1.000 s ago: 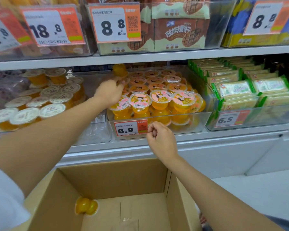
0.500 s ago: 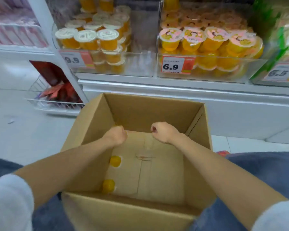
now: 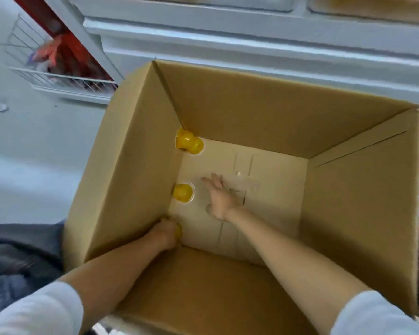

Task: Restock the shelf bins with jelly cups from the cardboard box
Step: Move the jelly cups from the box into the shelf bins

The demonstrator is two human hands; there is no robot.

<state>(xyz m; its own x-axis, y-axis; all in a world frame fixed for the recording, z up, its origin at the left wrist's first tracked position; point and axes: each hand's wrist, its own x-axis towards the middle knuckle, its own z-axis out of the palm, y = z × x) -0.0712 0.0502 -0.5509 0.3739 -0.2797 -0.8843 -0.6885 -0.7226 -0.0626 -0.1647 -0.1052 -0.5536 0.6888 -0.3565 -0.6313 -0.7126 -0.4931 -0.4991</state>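
In the brown cardboard box (image 3: 136, 165), left hand (image 3: 167, 234) clasps a yellow jelly cup (image 3: 179, 232); right hand (image 3: 221, 195), fingers spread, should encircle the middle cup (image 3: 183, 192).

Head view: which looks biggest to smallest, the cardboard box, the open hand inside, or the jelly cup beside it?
1. cardboard box
2. right hand
3. jelly cup, at similar depth to the hand

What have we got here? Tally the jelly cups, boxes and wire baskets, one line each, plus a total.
Jelly cups: 3 (far-corner cup, perhaps two pressed together; middle cup; near cup in the grip of the left hand)
Cardboard box: 1
Wire basket: 1
Total: 5
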